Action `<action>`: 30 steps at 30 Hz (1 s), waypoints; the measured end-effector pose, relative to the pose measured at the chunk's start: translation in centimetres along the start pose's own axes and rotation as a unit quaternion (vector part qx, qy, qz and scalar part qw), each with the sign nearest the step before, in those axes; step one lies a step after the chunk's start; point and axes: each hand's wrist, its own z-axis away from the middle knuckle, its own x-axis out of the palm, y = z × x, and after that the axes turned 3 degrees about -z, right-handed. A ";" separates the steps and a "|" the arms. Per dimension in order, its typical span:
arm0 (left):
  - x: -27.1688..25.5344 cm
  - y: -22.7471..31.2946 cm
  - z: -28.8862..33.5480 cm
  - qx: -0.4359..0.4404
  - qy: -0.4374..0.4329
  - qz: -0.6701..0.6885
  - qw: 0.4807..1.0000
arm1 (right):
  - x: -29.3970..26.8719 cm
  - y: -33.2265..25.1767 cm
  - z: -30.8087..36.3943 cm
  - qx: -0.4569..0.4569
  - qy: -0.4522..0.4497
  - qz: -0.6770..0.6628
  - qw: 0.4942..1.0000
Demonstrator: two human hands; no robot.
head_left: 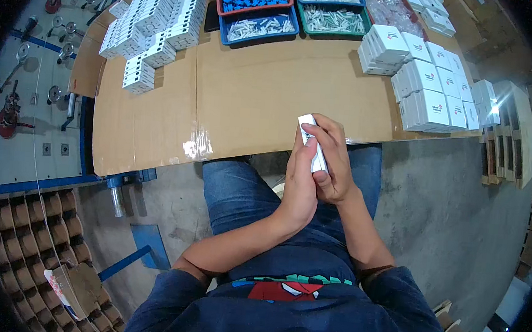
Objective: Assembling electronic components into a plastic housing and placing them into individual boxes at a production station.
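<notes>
Head view
Box: a small white box (pixel 312 146) is held over the lap, just near of the cardboard table (pixel 252 97) edge.
Left hand: the left hand (pixel 298 190) cups the box's left side, fingers pressed together along it.
Right hand: the right hand (pixel 334 161) wraps around from the right, thumb on the box face; fingertips look curled, though partly hidden.
Risk: a slip of the grip would likely drop the box to the floor, as nothing lies under it.
Risk: a hard squeeze may dent it.
Far right: stacked white boxes (pixel 429 85) sit well apart.

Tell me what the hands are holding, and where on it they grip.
A small white rectangular box, held by both hands above the lap: the left hand cups its left side, and the right hand wraps its right side, thumb on its face.
</notes>
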 end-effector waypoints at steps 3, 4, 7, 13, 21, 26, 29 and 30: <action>-0.3 -0.3 -0.3 0.009 0.003 -0.004 1.000 | 0.2 0.1 0.0 0.007 0.001 -0.013 1.000; -0.4 -0.4 -0.4 0.012 0.002 -0.015 1.000 | 0.2 0.1 0.1 0.007 0.001 -0.013 1.000; -0.3 -0.3 -0.1 0.014 0.008 -0.019 1.000 | 0.2 0.2 0.1 0.007 -0.002 -0.013 1.000; -0.2 0.4 0.2 -0.032 0.001 0.052 0.998 | -0.3 -0.1 -0.2 0.005 -0.023 -0.011 1.000; -1.1 2.4 -0.9 -0.076 0.008 0.028 0.997 | -0.1 -1.1 -1.0 0.007 -0.003 0.042 0.999; -2.0 4.7 -1.4 -0.140 -0.038 0.027 0.989 | -0.7 -0.5 -0.2 0.017 -0.085 0.046 0.995; -3.1 4.2 -1.7 -0.134 -0.080 0.011 0.988 | -0.5 0.2 0.6 0.034 -0.076 0.029 0.996; -3.3 3.7 -1.7 -0.106 -0.093 -0.053 0.989 | -0.4 0.3 0.7 0.044 -0.037 -0.012 0.998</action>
